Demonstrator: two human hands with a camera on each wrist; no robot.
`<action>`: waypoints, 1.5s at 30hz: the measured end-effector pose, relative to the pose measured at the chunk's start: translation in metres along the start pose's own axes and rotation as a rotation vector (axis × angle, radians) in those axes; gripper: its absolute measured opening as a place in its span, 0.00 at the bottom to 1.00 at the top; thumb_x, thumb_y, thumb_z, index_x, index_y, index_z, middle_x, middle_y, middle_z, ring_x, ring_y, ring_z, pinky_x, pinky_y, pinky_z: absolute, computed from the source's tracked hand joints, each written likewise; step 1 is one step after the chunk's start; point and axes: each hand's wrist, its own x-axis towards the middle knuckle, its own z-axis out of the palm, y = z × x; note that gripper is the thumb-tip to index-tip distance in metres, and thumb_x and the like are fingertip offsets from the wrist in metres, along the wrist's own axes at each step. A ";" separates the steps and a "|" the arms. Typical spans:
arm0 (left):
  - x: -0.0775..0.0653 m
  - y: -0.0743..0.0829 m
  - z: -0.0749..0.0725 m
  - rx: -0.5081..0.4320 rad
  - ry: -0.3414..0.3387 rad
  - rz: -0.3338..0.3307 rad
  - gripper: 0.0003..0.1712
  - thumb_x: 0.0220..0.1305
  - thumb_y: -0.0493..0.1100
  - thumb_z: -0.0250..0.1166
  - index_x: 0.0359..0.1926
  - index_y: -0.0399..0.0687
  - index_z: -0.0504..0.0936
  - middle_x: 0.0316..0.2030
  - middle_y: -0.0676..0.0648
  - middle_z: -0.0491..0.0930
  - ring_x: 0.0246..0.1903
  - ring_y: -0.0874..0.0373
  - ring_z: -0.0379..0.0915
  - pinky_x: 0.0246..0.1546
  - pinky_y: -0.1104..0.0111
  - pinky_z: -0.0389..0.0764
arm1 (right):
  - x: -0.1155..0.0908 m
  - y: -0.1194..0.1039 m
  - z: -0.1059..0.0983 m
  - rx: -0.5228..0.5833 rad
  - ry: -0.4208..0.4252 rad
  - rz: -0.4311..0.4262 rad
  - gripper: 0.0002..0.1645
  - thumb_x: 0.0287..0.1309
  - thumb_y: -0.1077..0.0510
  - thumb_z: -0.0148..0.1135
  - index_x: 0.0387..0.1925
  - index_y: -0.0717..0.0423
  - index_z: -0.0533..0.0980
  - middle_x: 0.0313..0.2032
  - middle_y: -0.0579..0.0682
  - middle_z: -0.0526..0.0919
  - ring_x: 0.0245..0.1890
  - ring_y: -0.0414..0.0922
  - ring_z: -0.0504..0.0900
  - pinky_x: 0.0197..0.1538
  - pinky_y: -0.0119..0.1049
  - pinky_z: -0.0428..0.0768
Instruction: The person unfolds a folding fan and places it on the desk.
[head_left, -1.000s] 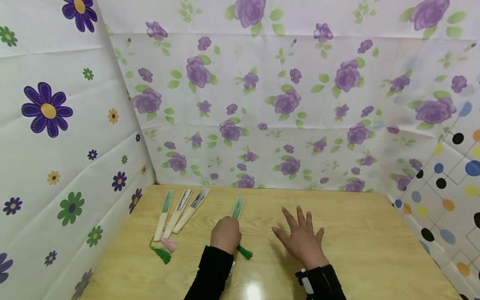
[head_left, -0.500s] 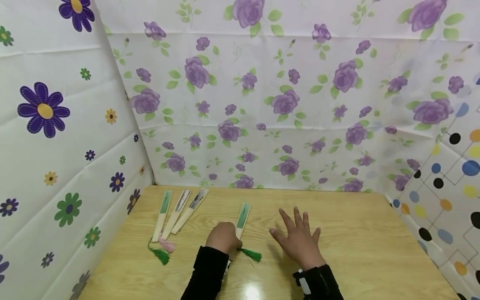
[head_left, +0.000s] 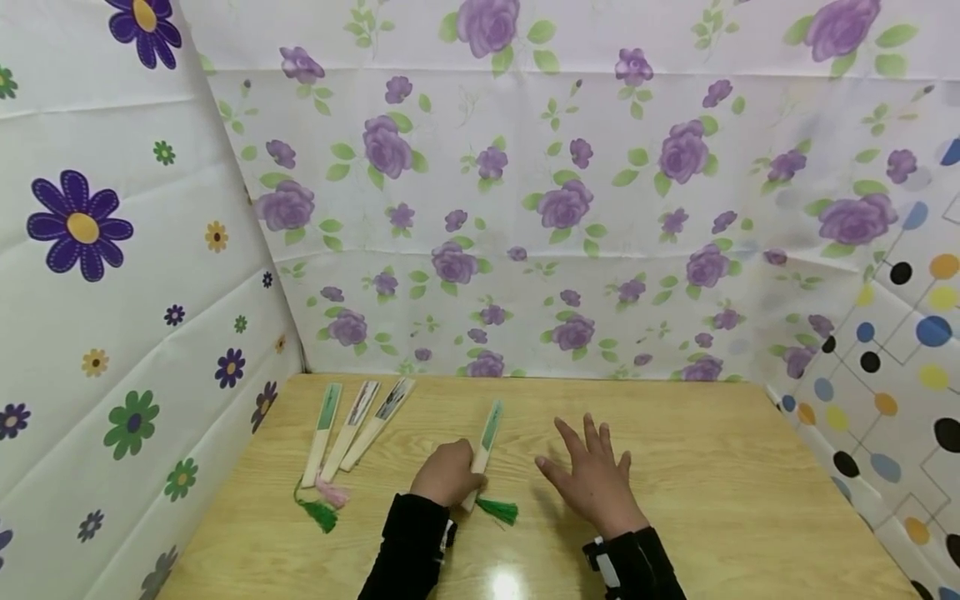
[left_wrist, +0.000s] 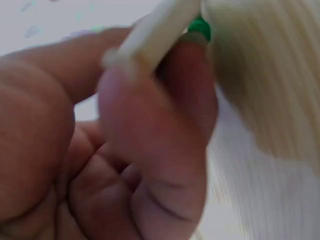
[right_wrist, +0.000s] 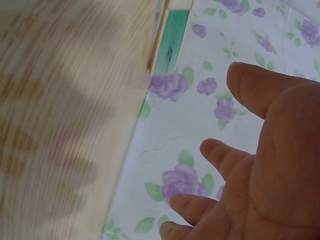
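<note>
"Nearest the camera?"

"A person's left hand [head_left: 447,473] pinches a green-panelled fan [head_left: 489,433], folded, by its pale lower end; the right hand [head_left: 598,487], fingers spread and released, is nearby."

"Any lettering?"

"Dark marks on the panel, too small to read."

"And beyond?"

"At left on the wood-grain surface [head_left: 720,475], three folded fans [head_left: 347,432]; behind, purple-flowered cloth [head_left: 420,50] lines the wall."
</note>
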 end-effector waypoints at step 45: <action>0.012 0.058 -0.002 -0.540 -0.171 0.092 0.10 0.79 0.41 0.75 0.54 0.43 0.90 0.34 0.46 0.88 0.36 0.57 0.87 0.42 0.59 0.96 | 0.021 -0.024 -0.004 0.787 0.031 -0.007 0.15 0.90 0.54 0.60 0.58 0.62 0.83 0.46 0.59 0.85 0.39 0.47 0.89 0.41 0.36 0.94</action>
